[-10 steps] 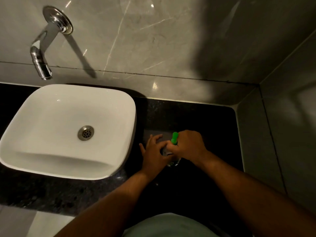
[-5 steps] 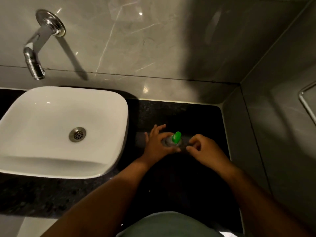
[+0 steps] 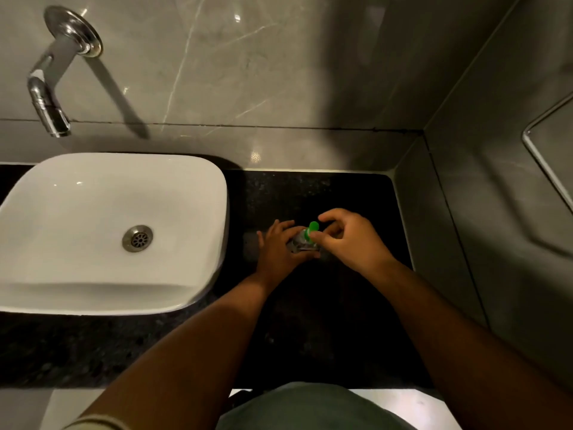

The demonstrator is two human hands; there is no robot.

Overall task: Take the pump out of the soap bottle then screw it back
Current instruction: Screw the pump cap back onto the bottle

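Note:
A small clear soap bottle (image 3: 300, 242) stands on the black stone counter (image 3: 356, 197), right of the basin. Its green pump (image 3: 312, 228) sits on top, nozzle pointing away from me. My left hand (image 3: 279, 246) wraps the bottle's body from the left. My right hand (image 3: 350, 240) is at the pump from the right, thumb and fingers curled around its collar. The lower part of the bottle is hidden by my fingers.
A white vessel basin (image 3: 105, 231) sits to the left, with a chrome wall spout (image 3: 49, 97) above it. Grey marble walls close the back and the right side. A metal rail (image 3: 545, 162) shows on the right wall.
My right hand let go of the pump and drew back to the right, then returned and closed on the pump collar again. My left hand stayed on the bottle.

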